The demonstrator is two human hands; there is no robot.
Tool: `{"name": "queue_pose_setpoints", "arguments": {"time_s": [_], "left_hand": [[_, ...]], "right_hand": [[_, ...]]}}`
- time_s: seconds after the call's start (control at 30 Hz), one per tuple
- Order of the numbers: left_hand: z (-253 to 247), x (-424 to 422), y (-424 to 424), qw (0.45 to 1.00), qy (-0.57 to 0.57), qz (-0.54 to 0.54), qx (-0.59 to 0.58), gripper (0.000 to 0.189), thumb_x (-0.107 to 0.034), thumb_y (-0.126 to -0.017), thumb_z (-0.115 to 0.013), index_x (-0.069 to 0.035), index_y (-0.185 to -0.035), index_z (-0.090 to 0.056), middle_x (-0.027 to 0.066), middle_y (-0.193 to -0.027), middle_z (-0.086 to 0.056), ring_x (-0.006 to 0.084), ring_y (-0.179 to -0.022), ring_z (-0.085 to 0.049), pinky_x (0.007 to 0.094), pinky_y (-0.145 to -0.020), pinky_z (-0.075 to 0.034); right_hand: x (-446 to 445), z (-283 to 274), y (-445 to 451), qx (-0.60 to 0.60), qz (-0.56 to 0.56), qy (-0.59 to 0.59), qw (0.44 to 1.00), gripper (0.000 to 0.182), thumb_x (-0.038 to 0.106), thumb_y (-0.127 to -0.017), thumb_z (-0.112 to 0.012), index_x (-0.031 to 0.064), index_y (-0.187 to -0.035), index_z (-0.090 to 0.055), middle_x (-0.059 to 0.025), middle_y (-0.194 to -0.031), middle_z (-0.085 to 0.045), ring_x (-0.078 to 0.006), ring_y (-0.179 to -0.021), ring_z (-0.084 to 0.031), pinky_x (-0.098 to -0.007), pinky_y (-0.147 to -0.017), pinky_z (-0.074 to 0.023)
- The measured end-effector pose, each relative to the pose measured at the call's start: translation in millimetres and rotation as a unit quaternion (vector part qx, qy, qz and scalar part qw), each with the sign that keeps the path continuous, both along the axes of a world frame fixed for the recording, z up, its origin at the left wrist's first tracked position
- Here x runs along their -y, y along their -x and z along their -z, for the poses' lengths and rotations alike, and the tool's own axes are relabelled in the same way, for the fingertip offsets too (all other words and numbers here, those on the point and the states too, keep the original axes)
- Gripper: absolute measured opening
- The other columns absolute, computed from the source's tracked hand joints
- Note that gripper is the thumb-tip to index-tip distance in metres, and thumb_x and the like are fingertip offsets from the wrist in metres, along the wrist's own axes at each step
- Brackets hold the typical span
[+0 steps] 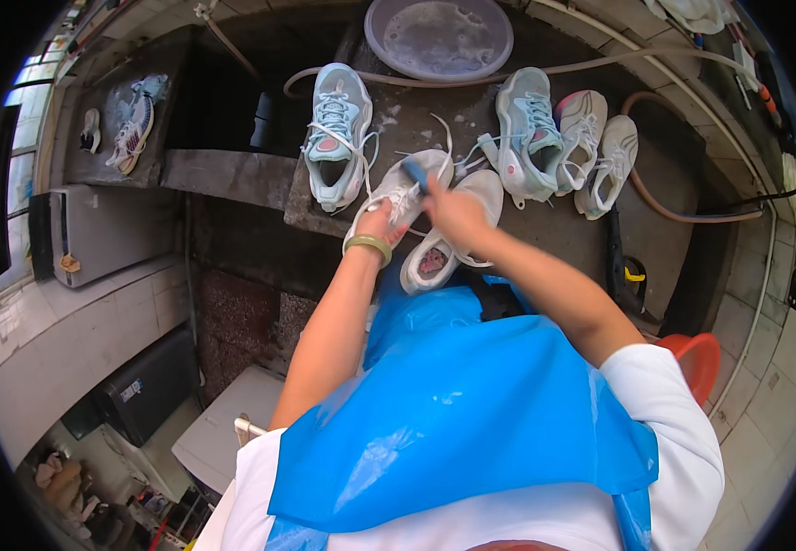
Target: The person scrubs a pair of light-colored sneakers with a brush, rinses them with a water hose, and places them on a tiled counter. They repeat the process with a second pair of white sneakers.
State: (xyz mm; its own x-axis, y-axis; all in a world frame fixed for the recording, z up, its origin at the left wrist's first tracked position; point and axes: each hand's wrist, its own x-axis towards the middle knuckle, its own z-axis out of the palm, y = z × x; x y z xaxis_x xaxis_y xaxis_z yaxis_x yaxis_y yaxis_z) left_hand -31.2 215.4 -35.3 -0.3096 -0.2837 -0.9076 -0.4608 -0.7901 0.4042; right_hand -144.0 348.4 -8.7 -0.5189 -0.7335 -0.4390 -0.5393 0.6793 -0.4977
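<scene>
My left hand (pixel 379 222) is inside the opening of a white lace-up sneaker (pixel 432 160) and holds it over the counter's front edge. My right hand (pixel 458 215) grips a blue brush (pixel 414 173), its head pressed to the sneaker near the laces; the bristles are hidden. A second white sneaker (pixel 482 187) lies beside and partly under my right hand, heel toward me, with a pinkish pattern on its insole. One light-blue sneaker (pixel 334 131) stands to the left, and its mate (pixel 529 134) to the right.
Behind the shoes sits a basin (pixel 439 34) of sudsy water, with a hose (pixel 577 67) running past it. Two more whitish sneakers, one nearer (pixel 580 131) and one farther right (pixel 611 162), stand on the dark counter (pixel 653 248). A red basin (pixel 697 365) is beside my right arm.
</scene>
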Motion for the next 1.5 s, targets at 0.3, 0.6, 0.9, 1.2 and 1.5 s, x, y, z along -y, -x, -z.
{"name": "queue_pose_setpoints", "arguments": {"time_s": [0.3,0.6,0.9,1.2,1.5], "left_hand": [[-8,-12,16,0.995,0.04,-0.048,0.072,0.026,-0.026,-0.09,-0.054,-0.01,-0.11,-0.053,0.0059,-0.1,-0.056,0.016,-0.069,-0.055,0.0235,-0.045,-0.048],[-8,-22,19,0.992,0.091,-0.031,0.085,0.032,-0.032,-0.088,-0.056,-0.005,-0.105,-0.056,0.0052,-0.093,-0.055,0.0145,-0.068,-0.052,0.0244,-0.044,-0.044],[-6,-24,21,0.992,0.073,-0.021,0.102,0.03,-0.032,-0.088,-0.058,-0.006,-0.101,-0.058,0.0048,-0.086,-0.055,0.0136,-0.06,-0.049,0.0234,-0.04,-0.039],[0,-13,26,0.997,0.016,-0.075,0.008,0.033,-0.034,-0.09,-0.053,-0.005,-0.108,-0.052,0.0047,-0.095,-0.055,0.0134,-0.069,-0.053,0.0249,-0.04,-0.037],[26,1,62,0.994,-0.063,-0.087,-0.026,0.036,-0.045,-0.093,-0.041,-0.015,-0.109,-0.053,0.0036,-0.103,-0.058,0.0192,-0.083,-0.057,0.0267,-0.046,-0.045]], "right_hand": [[-9,22,18,-0.104,0.008,-0.006,0.995,0.058,0.025,-0.084,-0.053,0.0115,-0.136,-0.031,-0.0182,-0.069,-0.06,-0.0322,-0.061,-0.062,-0.0418,-0.048,-0.0467],[-15,18,3,-0.166,0.003,0.01,0.986,0.053,0.028,-0.084,-0.055,0.0115,-0.132,-0.039,-0.0176,-0.064,-0.06,-0.033,-0.059,-0.061,-0.0429,-0.053,-0.0485],[-24,22,7,-0.104,0.041,-0.004,0.994,0.05,0.032,-0.086,-0.054,0.0099,-0.129,-0.043,-0.0156,-0.053,-0.055,-0.0286,-0.057,-0.061,-0.0396,-0.046,-0.0456],[-7,31,84,-0.107,0.255,0.05,0.96,0.05,0.035,-0.09,-0.048,0.0165,-0.135,-0.037,-0.0219,-0.073,-0.062,-0.0402,-0.066,-0.06,-0.0472,-0.06,-0.0455],[-17,-3,-2,0.009,0.048,0.08,0.996,0.053,0.031,-0.087,-0.053,0.0178,-0.136,-0.037,-0.0229,-0.071,-0.061,-0.0399,-0.063,-0.06,-0.0479,-0.059,-0.0474]]}}
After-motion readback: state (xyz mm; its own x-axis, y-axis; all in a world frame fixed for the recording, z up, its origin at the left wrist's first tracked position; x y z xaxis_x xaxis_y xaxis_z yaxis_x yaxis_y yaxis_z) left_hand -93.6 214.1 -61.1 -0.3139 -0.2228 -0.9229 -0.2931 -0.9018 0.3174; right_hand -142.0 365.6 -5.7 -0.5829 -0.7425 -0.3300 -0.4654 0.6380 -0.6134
